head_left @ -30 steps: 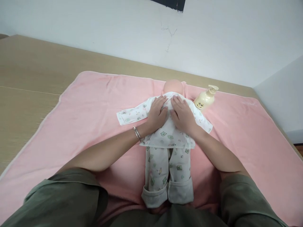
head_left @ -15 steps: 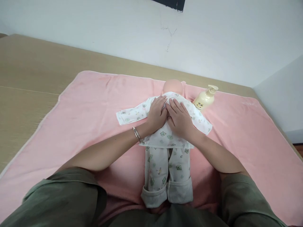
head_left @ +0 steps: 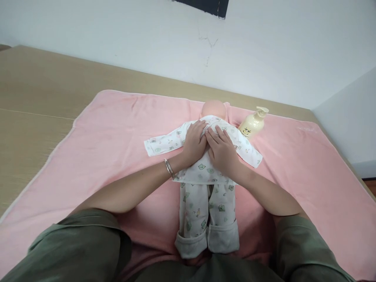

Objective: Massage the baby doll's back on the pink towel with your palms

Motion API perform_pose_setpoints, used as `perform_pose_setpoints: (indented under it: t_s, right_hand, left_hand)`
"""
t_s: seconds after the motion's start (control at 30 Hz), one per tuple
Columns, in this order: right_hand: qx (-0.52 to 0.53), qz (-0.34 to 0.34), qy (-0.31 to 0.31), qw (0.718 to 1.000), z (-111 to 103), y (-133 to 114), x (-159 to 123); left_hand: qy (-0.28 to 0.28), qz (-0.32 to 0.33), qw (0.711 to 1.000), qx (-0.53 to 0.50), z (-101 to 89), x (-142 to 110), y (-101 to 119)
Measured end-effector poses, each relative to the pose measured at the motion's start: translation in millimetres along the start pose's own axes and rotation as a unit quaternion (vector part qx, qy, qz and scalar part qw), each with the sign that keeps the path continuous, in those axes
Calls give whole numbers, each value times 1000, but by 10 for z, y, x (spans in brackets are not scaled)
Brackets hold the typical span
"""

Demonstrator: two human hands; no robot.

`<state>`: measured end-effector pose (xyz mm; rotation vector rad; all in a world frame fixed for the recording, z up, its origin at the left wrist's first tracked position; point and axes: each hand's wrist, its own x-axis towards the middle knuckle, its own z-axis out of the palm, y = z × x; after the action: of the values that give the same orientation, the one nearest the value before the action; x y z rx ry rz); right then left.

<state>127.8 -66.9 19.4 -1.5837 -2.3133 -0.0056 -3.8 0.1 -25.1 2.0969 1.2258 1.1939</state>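
Now right hand (head_left: pixel 225 156) sits closer to left hand (head_left: pixel 194 144), fingers slightly spread; left fingers nearly together; both rest on patterned shirt (head_left: pixel 202 174) covering doll (head_left: pixel 214 108).

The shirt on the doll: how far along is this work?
Looks done: the shirt lies below the doll's head, sleeves spread, and the trousers lie straight with turned-up cuffs. In hand: the left hand and right hand rest on the shirt's upper part. Left: probably lifting the hands off; anything further cannot be told.
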Motion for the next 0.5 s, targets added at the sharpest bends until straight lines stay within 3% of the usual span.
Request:
perform_pose_setpoints:
  t_s: [0.37, 0.5]
  right_hand:
    - [36, 39, -18, 998, -9, 133, 127]
    - [52, 98, -7, 994, -4, 261, 228]
  left_hand:
    - [-45, -5, 995, 92, -42, -132, 231]
    - [-84, -21, 990, 114, -73, -194, 366]
